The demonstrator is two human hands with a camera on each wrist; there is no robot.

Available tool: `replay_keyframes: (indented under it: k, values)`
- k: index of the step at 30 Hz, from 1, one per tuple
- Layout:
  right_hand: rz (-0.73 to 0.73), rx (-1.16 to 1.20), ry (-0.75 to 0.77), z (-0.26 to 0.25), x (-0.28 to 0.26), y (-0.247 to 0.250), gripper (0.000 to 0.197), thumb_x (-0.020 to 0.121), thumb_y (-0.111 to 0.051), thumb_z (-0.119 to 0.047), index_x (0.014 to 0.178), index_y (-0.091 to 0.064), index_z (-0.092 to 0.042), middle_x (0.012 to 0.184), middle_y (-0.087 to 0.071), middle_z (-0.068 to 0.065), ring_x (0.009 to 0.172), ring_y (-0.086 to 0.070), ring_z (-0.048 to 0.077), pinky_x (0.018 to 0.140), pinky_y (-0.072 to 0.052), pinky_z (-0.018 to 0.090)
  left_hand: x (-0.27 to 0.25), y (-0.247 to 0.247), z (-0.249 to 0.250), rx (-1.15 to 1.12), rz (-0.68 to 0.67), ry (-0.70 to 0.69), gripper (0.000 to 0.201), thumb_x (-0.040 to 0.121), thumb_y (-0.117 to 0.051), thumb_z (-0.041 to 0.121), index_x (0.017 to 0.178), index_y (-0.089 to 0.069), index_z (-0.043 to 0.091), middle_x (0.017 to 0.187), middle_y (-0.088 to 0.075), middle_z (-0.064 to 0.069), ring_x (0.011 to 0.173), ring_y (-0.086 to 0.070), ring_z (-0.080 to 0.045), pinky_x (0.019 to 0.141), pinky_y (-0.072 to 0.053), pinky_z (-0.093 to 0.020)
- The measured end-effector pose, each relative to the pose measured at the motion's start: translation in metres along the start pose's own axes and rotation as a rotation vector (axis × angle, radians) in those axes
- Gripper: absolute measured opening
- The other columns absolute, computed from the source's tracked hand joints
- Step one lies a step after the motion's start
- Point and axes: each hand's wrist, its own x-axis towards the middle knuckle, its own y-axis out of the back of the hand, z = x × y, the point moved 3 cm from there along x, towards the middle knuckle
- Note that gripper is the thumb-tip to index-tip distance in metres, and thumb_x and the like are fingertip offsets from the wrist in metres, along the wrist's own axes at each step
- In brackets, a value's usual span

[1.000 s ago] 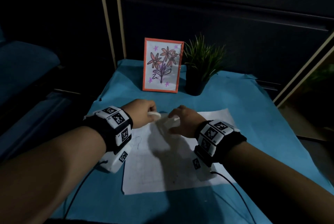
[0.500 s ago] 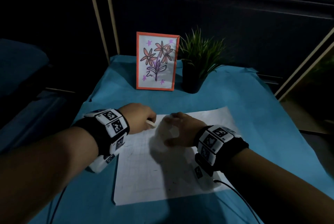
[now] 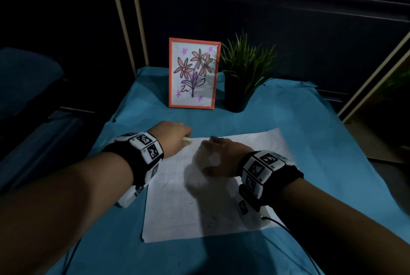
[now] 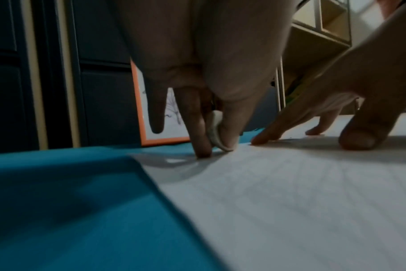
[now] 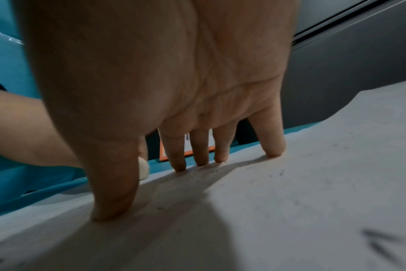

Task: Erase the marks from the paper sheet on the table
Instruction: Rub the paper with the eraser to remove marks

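Observation:
A white gridded paper sheet (image 3: 177,208) (image 4: 290,201) (image 5: 290,201) lies on the blue table cloth (image 3: 321,163), with faint dark marks and eraser crumbs on it. My left hand (image 3: 173,139) (image 4: 211,139) pinches a small white eraser (image 3: 187,140) (image 4: 214,132) (image 5: 143,168) between thumb and finger, its tip on the sheet's far left corner. My right hand (image 3: 219,154) (image 5: 186,165) presses spread, straight fingertips (image 5: 273,152) down on the paper's far edge, just right of the eraser.
An orange-framed flower drawing (image 3: 193,75) and a potted green plant (image 3: 244,70) stand at the back of the table. Dark panels rise behind. A wooden shelf (image 4: 325,36) stands off to the right. Cables run from both wrist units.
Both hands have lowered onto the sheet's far edge. The right fingers have spread flat on the paper, and the eraser has come down to the far left corner.

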Motion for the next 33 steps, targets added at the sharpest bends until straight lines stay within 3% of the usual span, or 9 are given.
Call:
replay_keyframes:
  k: [2,7,9,12,18,22,25,28,33]
  values:
    - [-0.01,-0.003,-0.007,-0.001,-0.001,0.002,0.082,0.086,-0.059,-0.052,0.15,-0.015,-0.028,0.157,-0.014,-0.004,0.142,-0.023,0.021,0.114,-0.026,0.037,0.002,0.001,0.001,0.019,0.02,-0.014,0.021,0.099,-0.048,0.032,0.104,-0.057,0.015,0.109,-0.06,-0.003,0.101,-0.054,-0.024,0.071,-0.03,-0.027]
    - [-0.017,-0.006,-0.022,-0.001,-0.002,0.0,0.083,0.085,-0.059,-0.053,0.15,-0.014,-0.029,0.158,-0.011,-0.006,0.142,-0.024,0.021,0.113,-0.027,0.038,-0.002,0.001,-0.001,-0.02,-0.141,-0.064,0.011,0.093,-0.056,0.034,0.096,-0.059,0.024,0.102,-0.061,0.003,0.097,-0.056,-0.02,0.078,-0.042,-0.029]
    - [-0.022,-0.002,-0.022,-0.002,-0.002,0.001,0.082,0.085,-0.059,-0.052,0.15,-0.015,-0.028,0.157,-0.013,-0.005,0.141,-0.026,0.022,0.112,-0.029,0.04,0.001,0.003,-0.001,-0.011,-0.118,-0.03,0.012,0.096,-0.052,0.035,0.093,-0.053,0.024,0.097,-0.058,0.003,0.094,-0.054,-0.02,0.073,-0.036,-0.029]
    - [-0.032,-0.001,-0.027,-0.002,-0.002,0.001,0.082,0.086,-0.058,-0.053,0.15,-0.013,-0.029,0.158,-0.011,-0.006,0.141,-0.024,0.022,0.113,-0.028,0.039,0.006,0.006,0.001,0.004,-0.091,-0.007,0.012,0.097,-0.049,0.034,0.093,-0.05,0.023,0.104,-0.062,-0.002,0.097,-0.055,-0.024,0.072,-0.034,-0.028]
    - [-0.026,-0.002,-0.034,-0.003,-0.005,0.002,0.077,0.086,-0.058,-0.053,0.148,-0.021,-0.027,0.155,-0.02,-0.001,0.139,-0.029,0.024,0.111,-0.031,0.042,-0.004,0.002,0.012,0.039,-0.212,-0.07,0.013,0.095,-0.053,0.03,0.101,-0.061,0.021,0.105,-0.063,0.0,0.097,-0.057,-0.022,0.072,-0.034,-0.026]
    - [-0.017,-0.004,-0.039,-0.003,-0.004,0.001,0.078,0.085,-0.057,-0.055,0.148,-0.019,-0.03,0.156,-0.017,-0.003,0.14,-0.028,0.024,0.111,-0.03,0.041,0.002,0.004,0.009,0.05,-0.186,-0.018,0.005,0.097,-0.049,0.027,0.098,-0.053,0.024,0.11,-0.062,-0.003,0.098,-0.056,-0.023,0.075,-0.037,-0.029]
    - [-0.022,-0.003,-0.037,-0.003,-0.004,0.002,0.078,0.085,-0.058,-0.054,0.148,-0.018,-0.031,0.157,-0.016,-0.004,0.141,-0.027,0.023,0.112,-0.03,0.041,-0.001,0.002,0.012,0.053,-0.181,-0.045,0.013,0.096,-0.05,0.025,0.106,-0.058,0.02,0.11,-0.061,-0.003,0.099,-0.056,-0.023,0.075,-0.037,-0.029]
    - [-0.018,0.008,-0.034,-0.004,-0.004,0.002,0.076,0.085,-0.059,-0.053,0.147,-0.022,-0.029,0.155,-0.021,-0.002,0.139,-0.029,0.024,0.111,-0.031,0.042,-0.01,0.0,0.013,0.059,-0.203,-0.096,0.013,0.096,-0.05,0.026,0.103,-0.059,0.021,0.106,-0.061,0.0,0.095,-0.055,-0.02,0.074,-0.038,-0.029]
    - [-0.01,0.002,-0.032,-0.002,-0.004,0.001,0.077,0.085,-0.058,-0.053,0.148,-0.02,-0.03,0.156,-0.019,-0.003,0.14,-0.028,0.023,0.112,-0.03,0.042,-0.007,0.002,0.009,0.061,-0.132,-0.05,0.02,0.099,-0.044,0.032,0.109,-0.056,0.021,0.115,-0.059,0.001,0.102,-0.055,-0.021,0.079,-0.038,-0.03]
